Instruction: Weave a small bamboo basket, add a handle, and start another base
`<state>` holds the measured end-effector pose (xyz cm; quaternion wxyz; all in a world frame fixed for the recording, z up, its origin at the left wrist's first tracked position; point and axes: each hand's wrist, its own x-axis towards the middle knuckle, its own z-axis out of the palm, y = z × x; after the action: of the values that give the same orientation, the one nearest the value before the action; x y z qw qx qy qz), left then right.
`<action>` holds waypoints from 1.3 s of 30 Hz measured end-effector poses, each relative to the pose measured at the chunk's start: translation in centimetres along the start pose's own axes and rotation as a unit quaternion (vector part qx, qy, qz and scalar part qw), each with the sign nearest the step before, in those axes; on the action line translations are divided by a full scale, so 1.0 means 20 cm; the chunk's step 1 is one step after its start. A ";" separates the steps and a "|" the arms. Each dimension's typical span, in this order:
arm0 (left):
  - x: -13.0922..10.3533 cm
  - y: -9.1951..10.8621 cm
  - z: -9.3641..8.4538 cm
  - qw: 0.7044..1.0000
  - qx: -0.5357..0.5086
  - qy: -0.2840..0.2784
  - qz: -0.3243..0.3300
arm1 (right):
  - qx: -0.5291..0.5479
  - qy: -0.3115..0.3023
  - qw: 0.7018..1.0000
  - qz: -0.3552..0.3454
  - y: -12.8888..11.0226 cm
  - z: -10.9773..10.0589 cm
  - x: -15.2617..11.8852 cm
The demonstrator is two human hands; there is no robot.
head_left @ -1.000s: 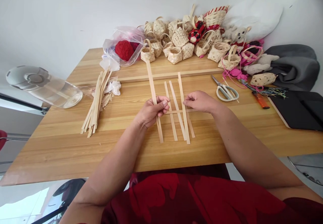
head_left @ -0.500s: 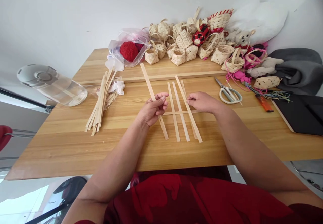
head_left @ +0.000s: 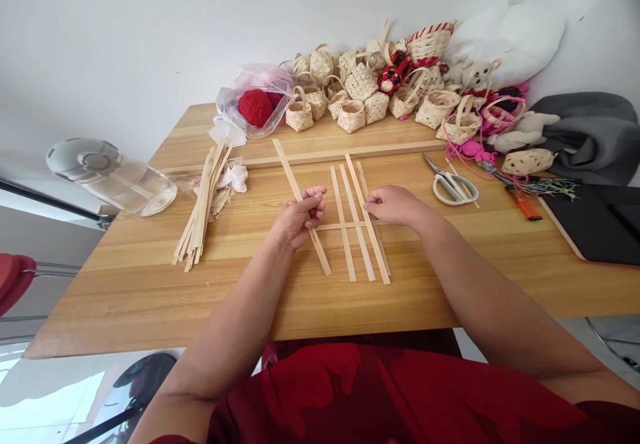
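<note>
My left hand (head_left: pixel 301 217) is closed around a pale wooden strip (head_left: pixel 287 167), which slants across the palm with both ends sticking out. A second strip (head_left: pixel 379 252) is pinched between the fingertips of my right hand (head_left: pixel 390 205), tilted over the layout below. Between the hands, upright strips (head_left: pixel 347 251) lie side by side on the table, and one more (head_left: pixel 363 177) shows partly behind the right-hand strip. A thin crosswise strip (head_left: pixel 330 227) runs across them, its right end partly covered by my right hand.
A bundle of loose strips (head_left: pixel 200 211) and a clear bottle (head_left: pixel 125 181) lie to the left. Scissors (head_left: pixel 453 187) rest on the right, near an orange lighter (head_left: pixel 523 204). Behind a long wooden bar (head_left: pixel 330 155) stand several small woven baskets (head_left: pixel 351 116) and red yarn (head_left: pixel 255 108) in a bag.
The strip in my right hand has shifted left, nearer the middle upright strips. My left hand still holds its strip, moved only slightly. The whole view has swung a little.
</note>
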<state>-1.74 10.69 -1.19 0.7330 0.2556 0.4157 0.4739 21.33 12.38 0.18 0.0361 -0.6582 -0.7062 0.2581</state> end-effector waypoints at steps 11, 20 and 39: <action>0.01 0.00 0.00 1.000 0.011 0.006 0.001 | -0.018 0.027 0.999 0.003 0.01 0.03 0.01; -0.07 0.14 0.01 0.995 0.034 0.074 0.062 | 0.099 0.133 0.986 -0.034 0.09 0.03 -0.02; -0.16 0.69 -0.54 0.727 0.615 0.303 0.027 | 0.108 0.168 0.977 -0.081 0.20 0.06 0.03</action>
<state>-18.20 13.36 4.91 0.2367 0.5043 0.8093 0.1863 24.43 12.58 -2.75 0.2454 -0.6252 -0.7091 0.2147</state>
